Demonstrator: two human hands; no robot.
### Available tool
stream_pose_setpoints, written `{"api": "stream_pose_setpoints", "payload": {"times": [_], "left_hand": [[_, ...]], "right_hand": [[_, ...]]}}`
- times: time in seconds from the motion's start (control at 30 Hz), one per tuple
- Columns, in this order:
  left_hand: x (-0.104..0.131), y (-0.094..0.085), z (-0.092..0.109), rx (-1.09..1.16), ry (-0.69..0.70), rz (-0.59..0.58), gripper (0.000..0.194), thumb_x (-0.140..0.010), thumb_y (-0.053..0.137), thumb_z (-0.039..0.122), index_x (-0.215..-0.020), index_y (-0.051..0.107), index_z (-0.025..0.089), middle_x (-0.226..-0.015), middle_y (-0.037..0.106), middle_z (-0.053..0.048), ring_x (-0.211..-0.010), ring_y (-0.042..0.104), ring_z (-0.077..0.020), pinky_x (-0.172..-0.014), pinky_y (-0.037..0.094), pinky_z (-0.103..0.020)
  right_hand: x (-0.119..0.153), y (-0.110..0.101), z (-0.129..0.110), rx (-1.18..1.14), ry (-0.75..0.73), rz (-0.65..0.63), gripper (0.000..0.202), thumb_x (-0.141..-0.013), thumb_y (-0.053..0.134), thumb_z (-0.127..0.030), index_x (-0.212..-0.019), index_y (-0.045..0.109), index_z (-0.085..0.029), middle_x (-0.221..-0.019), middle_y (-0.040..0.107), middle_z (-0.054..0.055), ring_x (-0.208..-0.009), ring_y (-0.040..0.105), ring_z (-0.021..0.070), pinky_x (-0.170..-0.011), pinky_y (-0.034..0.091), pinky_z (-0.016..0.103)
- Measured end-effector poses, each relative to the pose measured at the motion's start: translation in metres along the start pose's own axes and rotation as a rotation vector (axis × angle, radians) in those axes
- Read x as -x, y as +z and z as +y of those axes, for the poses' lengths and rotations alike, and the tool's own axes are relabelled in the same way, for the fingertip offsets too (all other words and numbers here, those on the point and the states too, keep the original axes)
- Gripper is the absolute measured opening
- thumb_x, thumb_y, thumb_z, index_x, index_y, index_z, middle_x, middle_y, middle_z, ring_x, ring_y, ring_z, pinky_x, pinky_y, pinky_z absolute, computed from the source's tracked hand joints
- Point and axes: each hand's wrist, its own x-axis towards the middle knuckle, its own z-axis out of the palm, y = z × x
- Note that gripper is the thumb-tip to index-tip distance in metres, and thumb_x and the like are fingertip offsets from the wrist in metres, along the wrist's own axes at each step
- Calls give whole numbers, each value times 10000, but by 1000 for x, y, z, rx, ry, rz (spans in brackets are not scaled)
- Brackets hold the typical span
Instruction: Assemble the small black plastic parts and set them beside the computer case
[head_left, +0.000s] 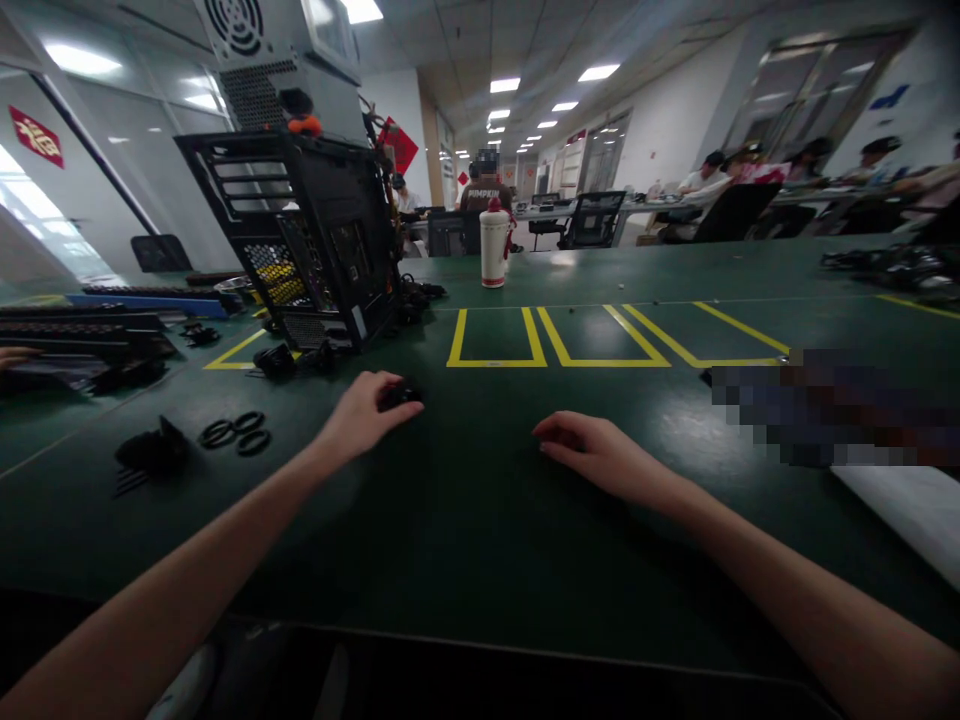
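My left hand (pixel 367 408) is closed round a small black object (pixel 399 394), low over the green table (pixel 465 540), in front of the open black computer case (pixel 322 240). What the object is cannot be made out. My right hand (pixel 589 448) rests on or just above the table to the right, its fingers curled and a little apart, with nothing visible in them. Black rings (pixel 236 432) and a dark bundle (pixel 154 450) lie to the left of my left hand. Small black cable bundles (pixel 276 362) lie at the foot of the case.
A white cup (pixel 493 245) stands at the back. Yellow tape outlines (pixel 496 364) mark the table. Dark strips (pixel 67 340) lie far left, near another person's hand (pixel 15 356). Black cables (pixel 900 268) are at the far right, a white sheet (pixel 900 505) nearer.
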Motion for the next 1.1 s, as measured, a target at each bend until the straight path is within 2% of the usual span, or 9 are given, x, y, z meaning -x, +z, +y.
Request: {"api": "stream_pose_setpoints", "payload": {"times": [0.03,0.13,0.23,0.4,0.5,0.6,0.73,0.9,1.1], "left_hand": [[5,19,25,-5,99,-69,451,-666,532,519,-983,533,197,-939,503,-46,-827,519,-190,-746,439,-327],[16,64,83,14,221,-173,476,-654,523,552,-949,519,178,-941,462,-55,-822,504,-187,-708,447,-346],[18,84,108,15,220,-254,616,-611,500,633,-1009,471,164,-1002,434,-83,-824,507,-212,-653,450,-364],[11,81,104,95,438,-476,854,-554,589,601,-1251,276,218,-1192,405,-103,-1007,462,-258,-817,404,-412],[6,79,99,87,507,-507,863,-563,616,557,-1281,255,241,-1168,463,-90,-997,457,-257,-832,387,-416],[3,81,98,155,538,-538,890,-567,646,504,-1303,209,259,-1226,440,-79,-1038,446,-245,-876,366,-407],[4,84,101,249,530,-600,814,-599,637,477,-1279,237,274,-1265,413,-51,-1114,423,-223,-937,332,-382],[6,85,102,215,457,-601,687,-590,622,520,-1153,376,211,-1094,507,-71,-972,501,-233,-815,407,-377],[6,86,101,209,440,-601,676,-592,617,524,-1129,376,191,-1094,463,-87,-954,495,-229,-799,415,-375]], "right_hand": [[1,1,-1,-3,-10,2,274,-782,471,-336,-1011,537,-201,-938,576,46,-796,544,145,-704,453,317],[2,3,-2,5,-29,56,281,-792,460,-352,-1008,532,-187,-919,577,46,-771,541,136,-677,448,300],[2,2,3,34,-52,91,266,-794,462,-351,-972,545,-173,-870,578,45,-731,535,128,-646,435,286],[1,2,10,60,-83,65,311,-766,494,-405,-963,538,-169,-832,561,44,-687,518,125,-594,416,271],[0,3,12,75,-105,65,339,-743,515,-434,-952,531,-168,-842,555,46,-690,512,128,-598,409,270],[-1,4,11,97,-117,77,355,-729,524,-453,-933,529,-163,-823,549,42,-676,504,130,-586,399,267],[0,2,8,97,-166,55,335,-717,547,-434,-916,528,-166,-817,542,32,-681,500,127,-584,396,255],[1,1,11,93,-177,41,319,-728,536,-425,-914,533,-167,-822,540,33,-689,498,128,-582,395,254],[-2,2,14,65,-189,36,316,-719,555,-402,-917,528,-158,-837,548,39,-694,507,127,-594,407,259]]}}
